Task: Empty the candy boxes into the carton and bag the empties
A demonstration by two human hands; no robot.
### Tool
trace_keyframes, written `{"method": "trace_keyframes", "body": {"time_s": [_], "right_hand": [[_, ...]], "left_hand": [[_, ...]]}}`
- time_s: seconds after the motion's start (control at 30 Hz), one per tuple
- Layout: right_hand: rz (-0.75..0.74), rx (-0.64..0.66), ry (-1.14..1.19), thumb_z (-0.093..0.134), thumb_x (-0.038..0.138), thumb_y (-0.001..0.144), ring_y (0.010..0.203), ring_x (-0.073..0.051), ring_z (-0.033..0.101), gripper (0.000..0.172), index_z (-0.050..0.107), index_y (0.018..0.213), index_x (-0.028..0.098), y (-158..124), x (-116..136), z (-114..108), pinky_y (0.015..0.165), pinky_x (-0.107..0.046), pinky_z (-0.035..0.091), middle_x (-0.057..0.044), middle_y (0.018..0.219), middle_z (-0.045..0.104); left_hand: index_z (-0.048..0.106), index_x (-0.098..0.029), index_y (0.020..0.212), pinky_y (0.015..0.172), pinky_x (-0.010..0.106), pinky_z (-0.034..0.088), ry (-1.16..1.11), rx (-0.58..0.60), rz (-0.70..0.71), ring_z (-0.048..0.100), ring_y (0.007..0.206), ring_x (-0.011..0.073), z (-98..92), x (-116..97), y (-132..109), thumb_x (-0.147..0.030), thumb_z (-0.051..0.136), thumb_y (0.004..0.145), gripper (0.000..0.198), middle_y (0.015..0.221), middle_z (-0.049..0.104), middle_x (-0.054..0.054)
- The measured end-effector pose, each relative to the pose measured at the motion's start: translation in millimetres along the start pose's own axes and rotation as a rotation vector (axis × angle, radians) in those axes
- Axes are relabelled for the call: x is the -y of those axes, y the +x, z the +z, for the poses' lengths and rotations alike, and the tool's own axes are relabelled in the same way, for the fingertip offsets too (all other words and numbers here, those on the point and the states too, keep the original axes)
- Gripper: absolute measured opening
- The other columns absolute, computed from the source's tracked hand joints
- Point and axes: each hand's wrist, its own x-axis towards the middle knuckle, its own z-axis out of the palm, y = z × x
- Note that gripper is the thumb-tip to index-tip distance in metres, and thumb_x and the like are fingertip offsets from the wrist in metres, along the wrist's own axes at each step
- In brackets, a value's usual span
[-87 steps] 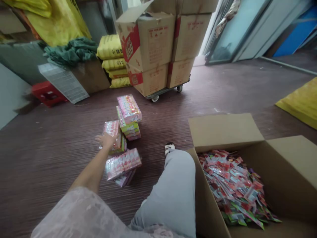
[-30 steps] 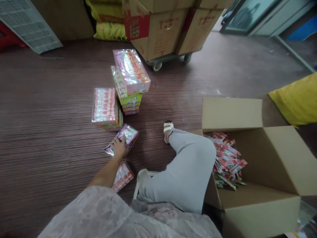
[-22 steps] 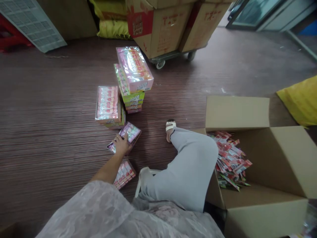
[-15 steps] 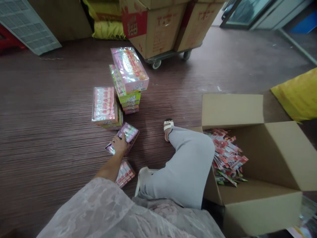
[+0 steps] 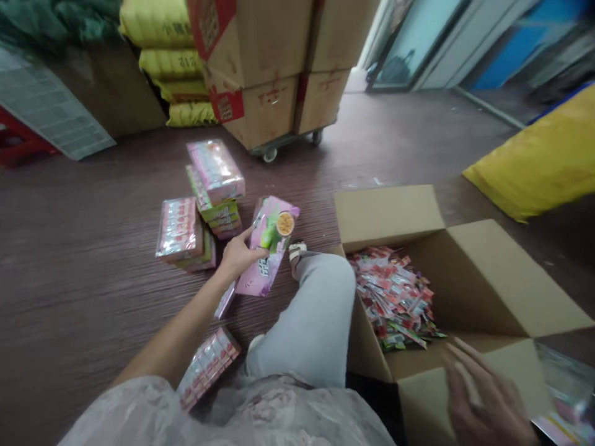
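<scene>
My left hand (image 5: pixel 238 255) grips a pink-purple candy box (image 5: pixel 268 248) by its left side, thumb on the face with the passion fruit picture. Part of another purple box (image 5: pixel 225 301) shows beneath it, on the floor. My right hand (image 5: pixel 483 396), blurred, is over the near flap of the open carton (image 5: pixel 483 285), fingers stretched out and nothing visible in them. Inside the carton lies a heap of small candy packets (image 5: pixel 395 294). Left of my knee, a box with strawberry pictures (image 5: pixel 209 365) rests on the floor.
Two stacks of candy boxes, a taller stack (image 5: pixel 216 170) and a shorter stack (image 5: pixel 179 229), stand beyond my left hand. Large cartons (image 5: pixel 274 105) sit on a wheeled trolley (image 5: pixel 297 141). Yellow sacks (image 5: pixel 186 68) are piled behind; another yellow sack (image 5: pixel 539 155) lies at right.
My left hand has lifted the purple box and moved it right and away from me, its printed face now showing. My right hand has come into view at the carton. The view has shifted.
</scene>
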Motion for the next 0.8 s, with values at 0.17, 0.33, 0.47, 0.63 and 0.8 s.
{"method": "trace_keyframes", "body": {"time_s": [0.17, 0.33, 0.47, 0.63, 0.8], "right_hand": [[-0.397, 0.099, -0.057, 0.058, 0.016, 0.097, 0.132, -0.029, 0.05, 0.037, 0.055, 0.134, 0.014, 87, 32, 8, 0.111, -0.045, 0.04, -0.014, 0.135, 0.06], [-0.398, 0.19, -0.3, 0.05, 0.011, 0.096, 0.095, -0.023, 0.055, 0.012, 0.061, 0.097, 0.018, 105, 7, -3, 0.091, -0.038, 0.041, -0.008, 0.095, 0.063], [-0.316, 0.345, -0.38, 0.048, 0.005, 0.091, 0.073, -0.022, 0.045, 0.018, 0.052, 0.082, 0.019, 76, -29, -8, 0.075, -0.036, 0.035, -0.004, 0.076, 0.053], [-0.269, 0.434, -0.261, 0.046, 0.007, 0.095, 0.069, -0.02, 0.045, 0.022, 0.056, 0.078, 0.018, 39, -63, -1, 0.07, -0.036, 0.031, -0.004, 0.074, 0.056], [-0.169, 0.317, 0.004, 0.037, 0.015, 0.104, 0.065, -0.017, 0.042, 0.04, 0.053, 0.068, 0.019, 18, -78, -8, 0.066, -0.034, 0.029, -0.002, 0.068, 0.054]], "left_hand": [[0.061, -0.026, 0.141, 0.089, 0.039, 0.053, 0.146, 0.203, 0.521, 0.07, 0.101, 0.0311, 24.7, -166, -23, -0.037, 0.084, 0.056, 0.089, 0.11, 0.075, 0.004], [0.063, -0.03, 0.14, 0.084, 0.035, 0.054, 0.242, 0.526, 0.795, 0.071, 0.103, 0.0319, 94.5, -238, -49, -0.031, 0.08, 0.058, 0.083, 0.112, 0.077, 0.006], [0.067, -0.032, 0.135, 0.085, 0.034, 0.052, 0.243, 0.726, 0.782, 0.07, 0.104, 0.0304, 154.3, -251, -48, -0.027, 0.076, 0.061, 0.075, 0.114, 0.077, 0.004], [0.08, -0.02, 0.108, 0.073, 0.03, 0.05, 0.015, 0.952, 0.472, 0.068, 0.083, 0.0249, 214.2, -242, -37, -0.02, 0.084, 0.043, 0.065, 0.08, 0.074, -0.001], [0.074, -0.014, 0.062, 0.049, 0.025, 0.045, -0.229, 1.333, -0.025, 0.057, 0.048, 0.0158, 251.6, -207, -12, -0.016, 0.079, 0.042, 0.021, 0.056, 0.067, 0.002]]}}
